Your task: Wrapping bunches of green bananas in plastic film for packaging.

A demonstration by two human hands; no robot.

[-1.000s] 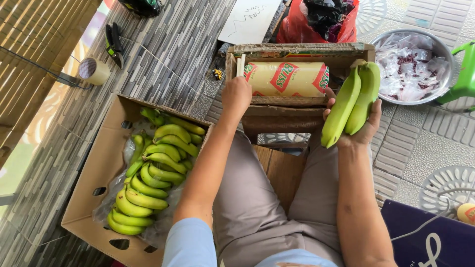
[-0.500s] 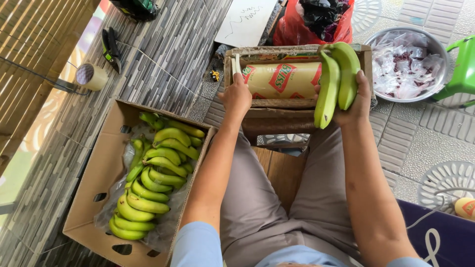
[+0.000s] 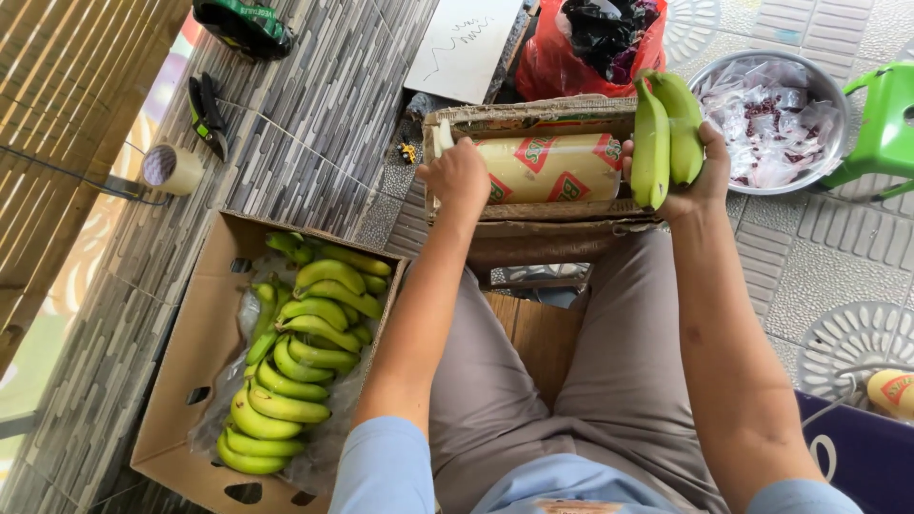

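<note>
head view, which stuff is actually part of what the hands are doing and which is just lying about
In use:
- right hand holding green bananas
- left hand on the wrap roll
- worn cardboard holder under the roll
- box of bananas

Lying about:
- tape roll
- metal bowl
- red bag
- green stool

One head-worn camera looks steeply down from close above the person's lap. It faces forward over the knees to the wrap box (image 3: 533,119) and tiled floor (image 3: 838,257).

Tiled floor (image 3: 314,105): banana carton (image 3: 181,381), perhaps tape (image 3: 173,169).
</note>
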